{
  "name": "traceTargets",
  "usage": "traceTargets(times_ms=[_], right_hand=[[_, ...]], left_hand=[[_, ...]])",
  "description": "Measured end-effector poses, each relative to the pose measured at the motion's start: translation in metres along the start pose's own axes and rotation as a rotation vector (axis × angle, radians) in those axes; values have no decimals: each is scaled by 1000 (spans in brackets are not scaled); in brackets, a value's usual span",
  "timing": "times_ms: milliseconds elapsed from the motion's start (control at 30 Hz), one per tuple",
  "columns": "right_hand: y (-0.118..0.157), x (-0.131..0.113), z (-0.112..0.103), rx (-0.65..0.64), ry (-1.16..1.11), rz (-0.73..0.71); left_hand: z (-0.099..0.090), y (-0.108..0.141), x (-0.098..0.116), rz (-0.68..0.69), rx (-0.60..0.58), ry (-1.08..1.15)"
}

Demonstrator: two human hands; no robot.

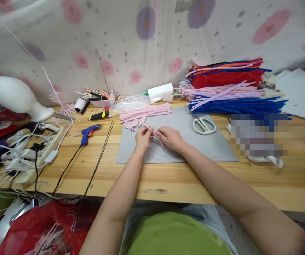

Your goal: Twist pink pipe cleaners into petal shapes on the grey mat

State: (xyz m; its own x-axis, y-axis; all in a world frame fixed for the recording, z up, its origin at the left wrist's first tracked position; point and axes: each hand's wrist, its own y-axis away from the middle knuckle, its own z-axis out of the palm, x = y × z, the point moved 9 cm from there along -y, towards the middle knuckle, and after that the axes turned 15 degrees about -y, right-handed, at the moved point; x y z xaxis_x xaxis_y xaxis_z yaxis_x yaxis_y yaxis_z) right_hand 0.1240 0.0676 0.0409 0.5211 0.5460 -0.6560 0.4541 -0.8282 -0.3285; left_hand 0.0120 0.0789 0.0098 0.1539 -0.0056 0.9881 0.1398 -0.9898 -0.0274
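Over the grey cutting mat (195, 152), my left hand (143, 137) pinches a pale pink pipe cleaner (161, 141). My right hand (170, 137) is closed on the same pipe cleaner, just to the right, its fingertips close to the left ones. Part of the strip hides behind the fingers, and one end slants down between the hands. Beyond my left hand, small pink looped petal shapes (131, 124) rest on the mat's far edge. Behind them lies a bundle of straight pink pipe cleaners (147, 112). Scissors with pale green handles (204, 125) lie on the mat at the right.
A blue glue gun (89, 134), two thin dark rods (99, 156) and a yellow-black cutter (98, 115) lie left. Farther left are a power strip (43, 156) with cables and a white foam head (11, 95). Blue pipe cleaners (237, 105) are piled back right. A red bag (49, 216) sits below.
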Motion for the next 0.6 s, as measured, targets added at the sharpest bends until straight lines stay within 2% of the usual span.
traceTargets(times_ms=[133, 267, 433, 600], right_hand=[[2, -13, 6, -69, 47, -109], [4, -15, 12, -135, 28, -95], [4, -15, 17, -192, -226, -72], [2, -8, 18, -143, -483, -8]], left_hand=[[-5, -1, -2, -11, 38, 14], [-14, -1, -4, -37, 139, 48], [-16, 0, -9, -95, 176, 140], [-16, 0, -7, -74, 177, 176]])
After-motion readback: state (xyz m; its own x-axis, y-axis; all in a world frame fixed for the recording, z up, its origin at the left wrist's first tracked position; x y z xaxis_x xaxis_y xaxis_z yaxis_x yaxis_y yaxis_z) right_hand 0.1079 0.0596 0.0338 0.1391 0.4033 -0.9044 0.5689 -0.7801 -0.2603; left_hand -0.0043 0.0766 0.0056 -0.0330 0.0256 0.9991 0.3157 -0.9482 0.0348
